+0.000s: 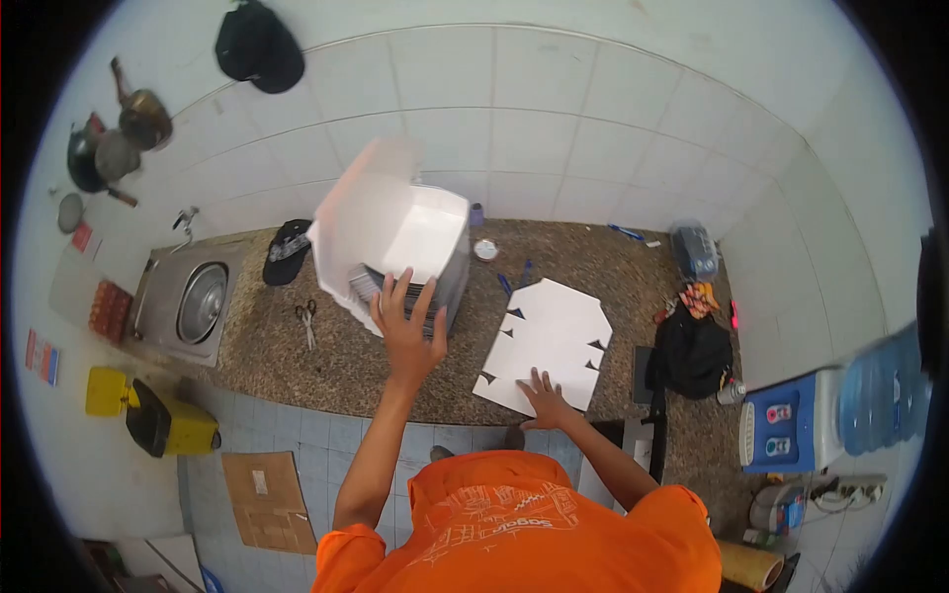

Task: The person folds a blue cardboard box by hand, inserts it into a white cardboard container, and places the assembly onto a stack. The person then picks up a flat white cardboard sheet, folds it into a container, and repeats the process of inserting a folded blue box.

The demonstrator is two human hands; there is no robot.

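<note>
A white box (435, 219) stands on the counter with its flaps raised. Inside its front part, a stack of thin dark-edged pieces (367, 282) is partly covered by my left hand (405, 331). That hand reaches over the front of the box with fingers spread, fingertips right at the stack. A flat white sheet (554, 331) with clipped corners and small dark notches along its sides lies right of the box. My right hand (549, 403) rests open on the sheet's front edge, fingers apart.
Scissors (307, 324) and a dark cap (287, 252) lie left of the box. Behind the sheet are blue pens (506, 285) and a small round tin (485, 250). A steel sink (203, 301) is at the left, a black bag (695, 351) and a water dispenser (786, 423) at the right.
</note>
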